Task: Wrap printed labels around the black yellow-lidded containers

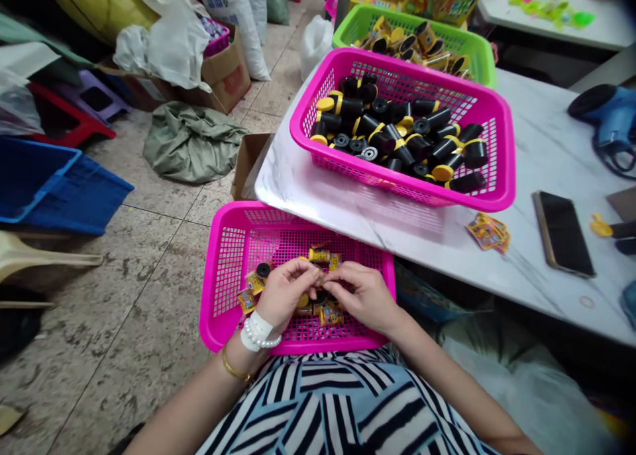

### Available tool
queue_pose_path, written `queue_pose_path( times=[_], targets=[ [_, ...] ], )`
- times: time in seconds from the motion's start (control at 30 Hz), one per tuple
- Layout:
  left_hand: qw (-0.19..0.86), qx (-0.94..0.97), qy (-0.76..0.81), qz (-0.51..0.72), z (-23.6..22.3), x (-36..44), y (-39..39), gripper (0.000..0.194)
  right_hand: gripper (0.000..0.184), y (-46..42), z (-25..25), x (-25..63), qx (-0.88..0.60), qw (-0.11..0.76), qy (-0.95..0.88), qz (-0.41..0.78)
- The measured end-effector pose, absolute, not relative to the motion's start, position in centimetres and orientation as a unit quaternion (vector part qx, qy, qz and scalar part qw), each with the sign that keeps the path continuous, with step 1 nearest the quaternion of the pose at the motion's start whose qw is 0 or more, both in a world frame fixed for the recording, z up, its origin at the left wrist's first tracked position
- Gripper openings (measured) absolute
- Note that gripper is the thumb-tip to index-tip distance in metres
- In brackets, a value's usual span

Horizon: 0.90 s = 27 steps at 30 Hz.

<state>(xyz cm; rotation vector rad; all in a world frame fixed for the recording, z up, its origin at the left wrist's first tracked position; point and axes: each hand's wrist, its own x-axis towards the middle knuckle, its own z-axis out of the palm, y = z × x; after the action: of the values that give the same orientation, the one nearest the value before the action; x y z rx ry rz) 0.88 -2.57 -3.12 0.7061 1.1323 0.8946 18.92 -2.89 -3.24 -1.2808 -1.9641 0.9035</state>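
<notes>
My left hand (pixel 285 291), with a white band and beads at the wrist, is pinched closed above a pink basket (pixel 212 289) on my lap. My right hand (pixel 366 299) meets it there, thumb and forefinger pressed together. Between the fingertips is something small that I cannot make out. Below them in the basket lie several small cylinders in yellow printed wraps (pixel 331 316), partly hidden by my hands. A second pink basket (pixel 505 170) on the table holds many black cylinders with yellow caps (pixel 403 153). A small pile of printed wraps (pixel 489 232) lies beside it.
On the marbled table (pixel 342 206) are a phone (pixel 563 233), a blue heat gun or hair dryer (pixel 610 120) and a green basket (pixel 489 54) of wrapped cylinders. A blue crate (pixel 64 190), a grey-green sack (pixel 191 140) and a cardboard box (pixel 226 71) stand on the floor to the left.
</notes>
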Motion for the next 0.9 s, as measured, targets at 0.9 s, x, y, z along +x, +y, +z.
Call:
queue_pose_path(
  times=[0.9],
  targets=[
    [0.738, 0.229, 0.508, 0.38, -2.6, -0.8, -3.4, 0.043, 0.038, -2.0, -4.1, 18.3, -0.328, 0.394, -0.853, 0.098]
  ],
)
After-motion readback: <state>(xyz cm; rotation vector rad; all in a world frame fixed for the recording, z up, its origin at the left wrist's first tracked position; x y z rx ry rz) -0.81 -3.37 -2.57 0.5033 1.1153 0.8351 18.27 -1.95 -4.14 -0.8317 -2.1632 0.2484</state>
